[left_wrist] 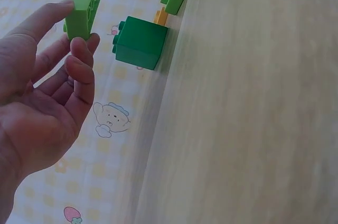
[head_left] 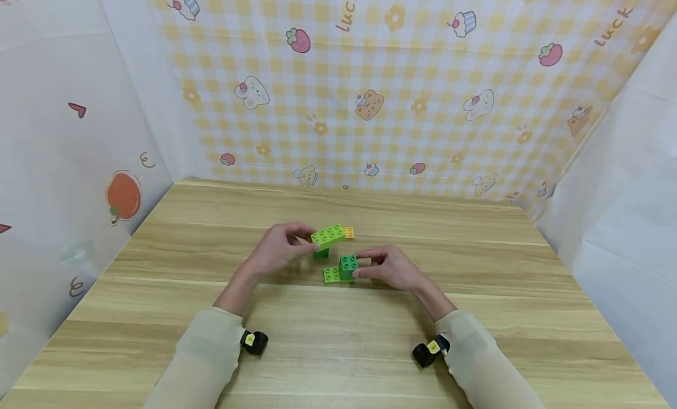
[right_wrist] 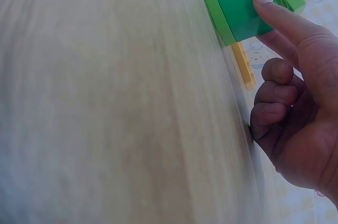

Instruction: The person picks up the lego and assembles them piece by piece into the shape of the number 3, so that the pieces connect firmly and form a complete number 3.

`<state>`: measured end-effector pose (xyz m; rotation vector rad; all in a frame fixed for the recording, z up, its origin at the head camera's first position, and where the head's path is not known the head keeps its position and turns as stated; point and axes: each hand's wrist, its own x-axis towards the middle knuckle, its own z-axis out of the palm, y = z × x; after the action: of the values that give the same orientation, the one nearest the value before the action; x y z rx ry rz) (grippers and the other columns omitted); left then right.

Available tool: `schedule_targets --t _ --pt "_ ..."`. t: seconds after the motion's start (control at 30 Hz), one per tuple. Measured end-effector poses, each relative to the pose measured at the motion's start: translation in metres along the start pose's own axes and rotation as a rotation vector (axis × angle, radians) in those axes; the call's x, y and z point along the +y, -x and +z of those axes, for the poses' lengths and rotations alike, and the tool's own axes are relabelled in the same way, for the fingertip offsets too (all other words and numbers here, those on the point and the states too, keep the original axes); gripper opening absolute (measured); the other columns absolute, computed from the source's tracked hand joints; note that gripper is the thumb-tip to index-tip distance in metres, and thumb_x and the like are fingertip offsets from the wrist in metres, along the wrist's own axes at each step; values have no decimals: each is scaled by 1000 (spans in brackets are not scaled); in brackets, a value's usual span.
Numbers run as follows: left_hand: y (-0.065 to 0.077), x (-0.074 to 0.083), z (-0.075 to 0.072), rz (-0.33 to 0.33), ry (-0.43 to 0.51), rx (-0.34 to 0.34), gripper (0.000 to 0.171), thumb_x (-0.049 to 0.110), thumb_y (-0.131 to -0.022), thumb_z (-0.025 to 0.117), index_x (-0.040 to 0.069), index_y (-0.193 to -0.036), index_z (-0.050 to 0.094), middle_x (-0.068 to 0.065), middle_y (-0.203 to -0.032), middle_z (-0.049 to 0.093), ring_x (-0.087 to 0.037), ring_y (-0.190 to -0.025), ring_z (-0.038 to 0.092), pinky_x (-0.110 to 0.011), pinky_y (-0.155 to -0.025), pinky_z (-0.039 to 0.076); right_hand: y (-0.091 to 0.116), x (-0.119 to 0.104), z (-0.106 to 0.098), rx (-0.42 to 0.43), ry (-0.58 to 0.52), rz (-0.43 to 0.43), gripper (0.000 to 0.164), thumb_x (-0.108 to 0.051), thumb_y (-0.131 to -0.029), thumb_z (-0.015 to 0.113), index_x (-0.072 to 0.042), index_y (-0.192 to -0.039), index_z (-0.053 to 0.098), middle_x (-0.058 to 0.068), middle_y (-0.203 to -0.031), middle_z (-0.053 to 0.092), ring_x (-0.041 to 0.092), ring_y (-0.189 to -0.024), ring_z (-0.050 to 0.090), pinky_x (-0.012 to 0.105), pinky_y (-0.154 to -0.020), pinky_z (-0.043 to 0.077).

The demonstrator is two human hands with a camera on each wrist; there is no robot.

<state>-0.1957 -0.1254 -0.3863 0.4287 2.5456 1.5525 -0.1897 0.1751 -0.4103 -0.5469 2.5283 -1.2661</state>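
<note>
From the head view I see my left hand (head_left: 277, 247) raised just above the counter (head_left: 338, 338), pinching a light green brick (head_left: 328, 235) between thumb and fingertips; the brick hangs tilted in the air, clear of the wood. The left wrist view confirms it: the thumb lies along one side of the light green brick (left_wrist: 84, 6) and the fingertips (left_wrist: 79, 49) curl against the other.

My right hand (head_left: 388, 268) rests low on the counter, just right of the left. Its forefinger and thumb are on a dark green square brick (head_left: 348, 266), which sits on a flat light green plate (head_left: 332, 275) lying on the wood. In the right wrist view the forefinger lies on the dark green square brick (right_wrist: 240, 12) while the other fingers (right_wrist: 274, 94) curl loosely toward the palm; I cannot tell how firmly it grips.

A small yellow-orange brick (head_left: 348, 232) lies just beyond the raised brick, away from both hands. Another small green brick (head_left: 321, 253) sits under the left fingertips.
</note>
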Motion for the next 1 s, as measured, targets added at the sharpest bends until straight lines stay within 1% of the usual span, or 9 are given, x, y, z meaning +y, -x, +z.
schedule_targets --t 0.13,0.4,0.77,1.0 --pt "1 2 2 7 14 -29 33 21 -94 80 9 -124 75 -10 -114 74 -20 -89 64 -32 -78 51 0 0 0 4 -2 3 46 -32 -90 85 -15 -132 76 -2 -71 54 14 -64 43 23 -56 33" --pt "1 3 6 16 18 -96 38 22 -93 81 5 -126 73 -9 -112 73 -19 -90 63 -26 -74 50 0 0 1 3 -1 -3 42 -31 -89 86 -18 -129 78 -3 -69 51 14 -63 43 22 -55 32" --pt "2 2 11 55 -7 -169 31 23 -93 82 8 -118 74 -7 -104 72 -19 -88 63 -30 -75 51 0 2 0 2 -2 -12 43 -29 -89 86 -19 -130 77 -4 -67 48 13 -62 41 22 -55 30" --pt "3 4 13 66 -17 -181 29 24 -93 82 9 -117 75 -6 -104 71 -19 -87 61 -30 -75 50 0 2 0 0 -8 -13 45 -29 -89 86 -18 -132 76 -4 -67 49 13 -62 41 22 -55 30"
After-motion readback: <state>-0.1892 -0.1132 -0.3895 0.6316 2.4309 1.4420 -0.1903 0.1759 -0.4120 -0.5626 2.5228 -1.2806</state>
